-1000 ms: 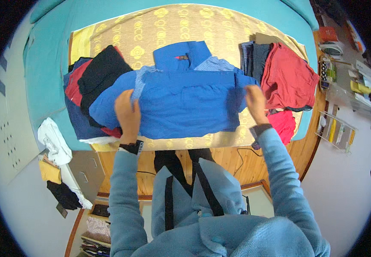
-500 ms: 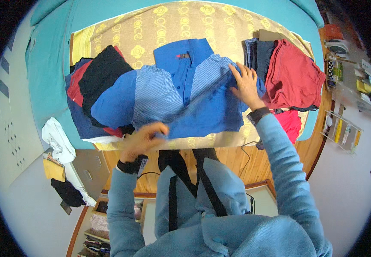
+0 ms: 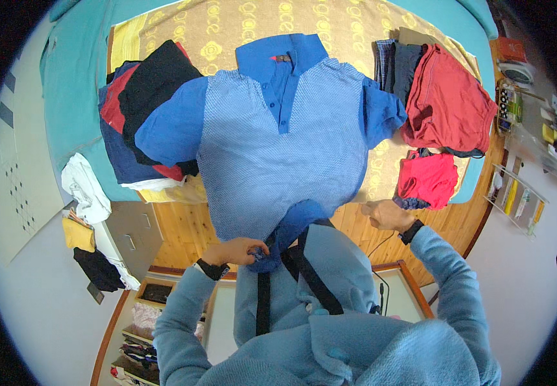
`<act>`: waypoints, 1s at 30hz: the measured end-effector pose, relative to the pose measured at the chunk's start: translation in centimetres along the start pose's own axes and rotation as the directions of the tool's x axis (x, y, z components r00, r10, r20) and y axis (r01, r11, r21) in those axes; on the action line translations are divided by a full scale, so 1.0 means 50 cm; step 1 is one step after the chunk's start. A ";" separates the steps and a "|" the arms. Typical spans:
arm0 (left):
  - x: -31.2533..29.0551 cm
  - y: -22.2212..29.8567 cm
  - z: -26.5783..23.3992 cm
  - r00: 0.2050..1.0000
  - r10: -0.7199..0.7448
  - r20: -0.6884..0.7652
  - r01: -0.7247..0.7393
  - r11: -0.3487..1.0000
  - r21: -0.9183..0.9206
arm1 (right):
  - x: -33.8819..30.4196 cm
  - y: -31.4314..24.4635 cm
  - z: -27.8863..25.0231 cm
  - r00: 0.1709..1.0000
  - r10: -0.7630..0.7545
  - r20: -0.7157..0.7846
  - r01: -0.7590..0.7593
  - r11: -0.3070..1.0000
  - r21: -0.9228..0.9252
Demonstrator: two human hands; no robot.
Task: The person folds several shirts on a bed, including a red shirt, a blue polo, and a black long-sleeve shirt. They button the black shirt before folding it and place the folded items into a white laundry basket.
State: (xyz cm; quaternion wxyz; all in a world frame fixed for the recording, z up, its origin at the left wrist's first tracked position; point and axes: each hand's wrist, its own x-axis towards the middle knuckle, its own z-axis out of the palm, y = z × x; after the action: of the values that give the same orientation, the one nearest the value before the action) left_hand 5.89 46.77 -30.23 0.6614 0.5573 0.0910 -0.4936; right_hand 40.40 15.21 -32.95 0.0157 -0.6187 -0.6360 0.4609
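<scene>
A blue polo shirt (image 3: pixel 278 148) lies spread front up, its collar at the far side, with a pale patterned body and plain blue sleeves. Its lower part hangs over the near edge of the bed. My left hand (image 3: pixel 233 252) is closed on the shirt's hem, which is bunched and twisted near my legs. To the right of the hem, my right hand (image 3: pixel 388 214) is held with curled fingers, apart from the shirt; nothing shows in it. The red folded garment (image 3: pixel 427 180) lies just beyond that hand.
A pile of dark and red clothes (image 3: pixel 156 96) touches the left sleeve. On the right are stacked red shorts (image 3: pixel 449 100) and darker garments. A patterned tan cover (image 3: pixel 227 26) lies under everything. White cloth (image 3: pixel 85 186) hangs by the drawers (image 3: pixel 133 235) at left.
The shirt's folded-over front has opened out flat, and its hem has come down toward me with my left hand. My right hand has left the right sleeve and moved down near the bed edge.
</scene>
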 end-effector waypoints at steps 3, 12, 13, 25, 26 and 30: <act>0.011 -0.013 0.015 0.989 0.145 -0.036 -0.146 0.988 -0.051 | 0.053 -0.008 -0.005 0.973 0.031 -0.231 -0.013 0.997 0.078; 0.022 -0.038 0.038 0.921 -0.387 0.042 0.330 0.832 0.446 | 0.244 -0.039 -0.079 0.959 -0.042 -0.279 0.079 0.989 0.123; 0.031 -0.035 0.032 0.884 -0.464 0.058 0.318 0.686 0.654 | 0.256 -0.022 -0.098 0.953 -0.027 -0.303 0.056 0.995 0.088; 0.034 0.216 -0.535 0.116 0.645 -0.755 0.119 0.746 0.656 | 0.466 0.166 -0.483 0.687 0.148 -0.711 -0.175 0.984 0.035; 0.051 0.227 -0.551 0.144 0.607 -0.781 0.105 0.776 0.622 | 0.490 0.160 -0.490 0.696 0.071 -0.715 -0.147 0.988 -0.046; 0.126 0.245 -0.598 0.197 0.664 -0.721 0.087 0.721 0.688 | 0.562 0.156 -0.502 0.733 -0.182 -0.655 -0.153 0.895 -0.419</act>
State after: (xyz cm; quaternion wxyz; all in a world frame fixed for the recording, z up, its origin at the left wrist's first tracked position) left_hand 31.11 66.70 -37.38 0.3395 0.9160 0.1932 0.0917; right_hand 54.68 50.46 -38.73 0.1085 -0.7251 -0.6786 0.0441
